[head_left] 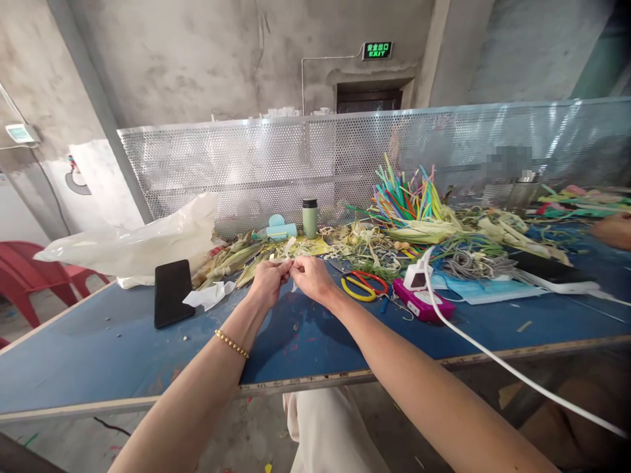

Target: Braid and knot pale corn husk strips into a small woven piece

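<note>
Above the blue table, my left hand and my right hand meet with their fingers pinched together. Between them is a thin pale strip, one end sticking up and a bit hanging below; whether it is husk or paper I cannot tell. Both hands are closed on it, and the fingers hide its middle. Just right of my right hand lie scissors with red and yellow handles. A crumpled white tissue rests left of my left wrist, partly over a black phone. Dried corn husks spread behind my left hand.
A green bottle stands behind my hands. On the right are colourful pipe cleaners, a magenta box with a charger, and a white cable crossing the table edge. A plastic bag lies left. Another person's hand shows far right.
</note>
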Demonstrator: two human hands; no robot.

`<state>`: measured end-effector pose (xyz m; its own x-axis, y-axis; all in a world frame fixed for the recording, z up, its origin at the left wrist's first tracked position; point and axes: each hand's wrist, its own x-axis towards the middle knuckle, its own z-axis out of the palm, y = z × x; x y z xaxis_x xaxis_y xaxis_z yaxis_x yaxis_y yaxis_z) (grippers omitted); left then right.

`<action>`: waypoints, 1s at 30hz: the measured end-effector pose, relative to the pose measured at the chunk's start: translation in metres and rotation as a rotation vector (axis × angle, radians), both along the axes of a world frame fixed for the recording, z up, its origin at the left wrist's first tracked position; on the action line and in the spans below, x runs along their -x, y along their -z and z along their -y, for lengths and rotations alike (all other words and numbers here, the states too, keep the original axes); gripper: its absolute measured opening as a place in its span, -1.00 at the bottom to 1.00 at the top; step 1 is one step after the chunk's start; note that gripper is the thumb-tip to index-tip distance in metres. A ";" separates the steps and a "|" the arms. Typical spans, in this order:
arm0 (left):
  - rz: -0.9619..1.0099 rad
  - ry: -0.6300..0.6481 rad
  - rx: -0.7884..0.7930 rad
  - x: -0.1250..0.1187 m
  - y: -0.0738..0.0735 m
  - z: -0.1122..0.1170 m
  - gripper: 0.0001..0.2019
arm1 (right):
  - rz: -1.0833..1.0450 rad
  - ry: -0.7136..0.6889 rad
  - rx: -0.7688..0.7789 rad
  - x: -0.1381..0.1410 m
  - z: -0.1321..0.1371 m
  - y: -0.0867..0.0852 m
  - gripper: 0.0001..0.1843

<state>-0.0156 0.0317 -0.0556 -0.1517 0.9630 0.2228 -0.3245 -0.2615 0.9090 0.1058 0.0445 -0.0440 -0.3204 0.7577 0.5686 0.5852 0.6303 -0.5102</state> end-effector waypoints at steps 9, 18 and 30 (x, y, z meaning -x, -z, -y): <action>0.037 0.016 -0.006 -0.001 -0.004 0.003 -0.68 | -0.050 -0.061 0.025 0.000 0.003 -0.001 -0.71; 0.034 0.040 0.015 0.004 -0.005 0.002 -0.70 | -0.037 -0.061 0.022 0.001 0.006 -0.004 -0.71; 0.022 0.062 0.035 0.010 -0.008 0.000 -0.72 | -0.035 -0.042 0.025 0.003 0.004 -0.002 -0.78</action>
<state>-0.0260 0.0313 -0.0480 -0.0957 0.9779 0.1861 -0.3590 -0.2083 0.9098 0.1029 0.0401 -0.0418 -0.3323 0.7579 0.5614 0.5397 0.6409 -0.5458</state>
